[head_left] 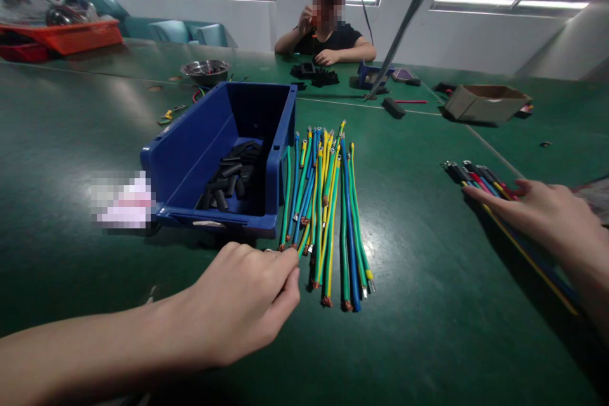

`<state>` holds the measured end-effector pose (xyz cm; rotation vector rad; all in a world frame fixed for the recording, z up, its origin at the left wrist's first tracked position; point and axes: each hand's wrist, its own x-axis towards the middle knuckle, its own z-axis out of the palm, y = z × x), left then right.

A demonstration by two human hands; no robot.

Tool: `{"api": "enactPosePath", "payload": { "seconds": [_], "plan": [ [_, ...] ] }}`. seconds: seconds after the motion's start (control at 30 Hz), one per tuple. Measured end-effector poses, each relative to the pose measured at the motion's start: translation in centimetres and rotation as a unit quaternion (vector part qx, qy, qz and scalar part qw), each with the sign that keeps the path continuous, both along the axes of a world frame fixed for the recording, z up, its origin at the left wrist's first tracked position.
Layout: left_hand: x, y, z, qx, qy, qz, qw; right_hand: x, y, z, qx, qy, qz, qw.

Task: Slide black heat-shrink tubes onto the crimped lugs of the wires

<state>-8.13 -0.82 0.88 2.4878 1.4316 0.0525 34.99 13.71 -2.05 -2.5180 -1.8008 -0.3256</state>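
My left hand [259,295] is closed in a pinch at the lower end of a green-yellow wire [303,245], at the left edge of a loose pile. That pile of cut wires [328,203] is green-yellow and blue, with metal lugs at the far ends and bare copper at several near ends. On the right, my right hand [552,216] lies over a second bundle of wires [480,181] with black sleeves near their lugs. Its thumb is stretched out, and the other fingers are partly hidden. Beside the pile stands a blue bin [276,187] with short black sleeves [231,171] inside.
Across the green table [404,342] sits a person [333,38] near a heap of black parts [316,74]. A metal bowl [206,70] stands behind the bin. A slanted metal pole [409,19], a cardboard box [488,103] and an orange basket [90,37] are farther back.
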Motion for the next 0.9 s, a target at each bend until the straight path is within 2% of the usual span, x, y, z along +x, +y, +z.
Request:
{"api": "enactPosePath", "payload": {
  "seconds": [0.23,0.4,0.67,0.9],
  "plan": [
    [0.1,0.1,-0.1,0.006,-0.010,-0.005,1.000,-1.2,-0.1,0.3,-0.028,0.030,0.005,0.999],
    [0.1,0.2,-0.2,0.008,-0.008,0.000,1.000,-0.9,0.1,0.3,-0.028,0.028,0.007,0.999],
    [-0.1,-0.1,-0.3,-0.006,-0.018,0.001,1.000,-0.4,0.1,1.3,-0.032,0.054,-0.043,0.997],
    [-0.1,0.1,-0.2,-0.003,-0.015,-0.002,1.000,-1.0,-0.9,1.9,-0.021,0.068,-0.044,0.996]
  ]
}}
